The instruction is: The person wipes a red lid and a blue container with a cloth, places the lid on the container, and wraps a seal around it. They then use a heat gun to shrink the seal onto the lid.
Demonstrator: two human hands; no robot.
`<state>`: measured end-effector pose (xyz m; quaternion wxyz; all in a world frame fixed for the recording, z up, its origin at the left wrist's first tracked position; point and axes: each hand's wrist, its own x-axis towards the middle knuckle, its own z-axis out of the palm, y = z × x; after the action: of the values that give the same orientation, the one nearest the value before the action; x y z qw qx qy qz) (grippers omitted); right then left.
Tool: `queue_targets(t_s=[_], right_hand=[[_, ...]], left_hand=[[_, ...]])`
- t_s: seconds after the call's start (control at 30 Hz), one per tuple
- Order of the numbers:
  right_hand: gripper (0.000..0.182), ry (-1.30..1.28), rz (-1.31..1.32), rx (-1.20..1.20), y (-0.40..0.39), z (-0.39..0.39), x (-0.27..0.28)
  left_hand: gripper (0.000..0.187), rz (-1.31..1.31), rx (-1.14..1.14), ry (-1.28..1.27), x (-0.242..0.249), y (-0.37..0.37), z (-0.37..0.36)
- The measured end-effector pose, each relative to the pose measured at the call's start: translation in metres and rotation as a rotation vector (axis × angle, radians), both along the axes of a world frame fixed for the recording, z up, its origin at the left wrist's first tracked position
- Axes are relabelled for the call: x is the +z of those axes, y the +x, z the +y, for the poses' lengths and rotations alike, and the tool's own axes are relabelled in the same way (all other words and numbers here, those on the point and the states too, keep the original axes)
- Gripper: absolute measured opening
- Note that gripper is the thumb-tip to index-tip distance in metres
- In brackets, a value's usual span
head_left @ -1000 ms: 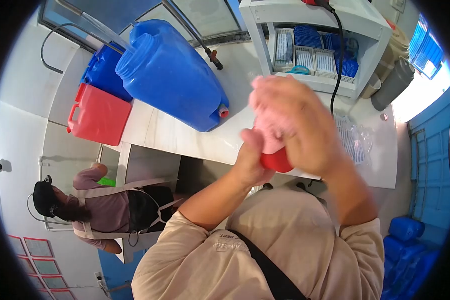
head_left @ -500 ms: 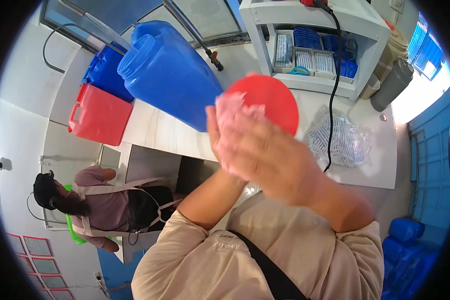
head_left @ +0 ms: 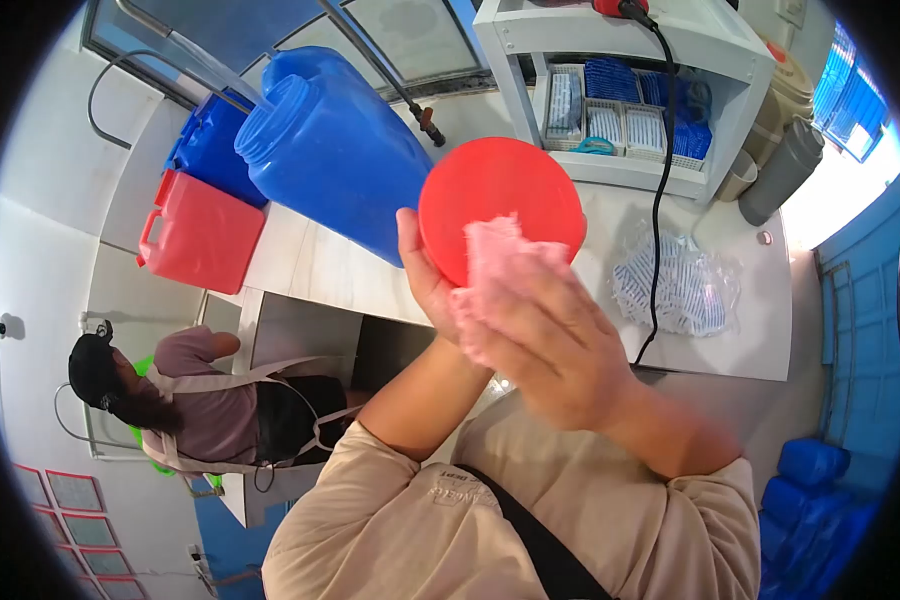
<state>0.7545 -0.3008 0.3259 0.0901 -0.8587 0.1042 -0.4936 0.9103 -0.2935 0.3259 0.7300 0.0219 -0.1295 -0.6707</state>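
A round red lid (head_left: pixel 500 185) faces up at me in front of my chest. My left hand (head_left: pixel 427 270) grips it from below and at its left edge; most of those fingers are hidden behind it. In my right hand (head_left: pixel 555 350) is a fuzzy pink cloth (head_left: pixel 510 255), pressed against the lid's lower part. Just left of the lid stands a large blue jug (head_left: pixel 340 150) with its wide threaded mouth uncovered.
A red jug (head_left: pixel 200 235) and a darker blue one (head_left: pixel 210 145) stand further left. A plastic bag of small wrapped pieces (head_left: pixel 675 285) lies on the counter (head_left: pixel 760 340), crossed by a black cable (head_left: pixel 660 200). Behind is a white shelf (head_left: pixel 620 175). A co-worker (head_left: pixel 215 400) bends at the left.
The cloth and my right hand have slid down and right across the lid. More of the lid shows now, and it has shifted slightly left.
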Motion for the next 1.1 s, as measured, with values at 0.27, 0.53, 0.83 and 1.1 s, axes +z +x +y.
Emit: queue_targets(t_s=[0.27,0.53,0.83,1.1], right_hand=[[0.048,1.313,-0.852,0.305,-0.006,-0.022,-0.037],[0.034,0.927,-0.650,0.456,-0.056,-0.065,0.001],[0.027,0.219,-0.221,0.223,-0.078,-0.086,0.034],[0.042,0.141,-0.134,0.179,-0.067,-0.042,0.024]], left_hand=[[0.108,-0.606,0.217,-0.214,0.017,-0.051,-0.001],[0.112,-1.613,0.477,-0.600,-0.008,-0.048,-0.007],[0.109,-1.462,0.196,-0.462,-0.017,-0.057,-0.011],[0.095,-0.432,0.064,-0.220,0.011,-0.085,-0.023]])
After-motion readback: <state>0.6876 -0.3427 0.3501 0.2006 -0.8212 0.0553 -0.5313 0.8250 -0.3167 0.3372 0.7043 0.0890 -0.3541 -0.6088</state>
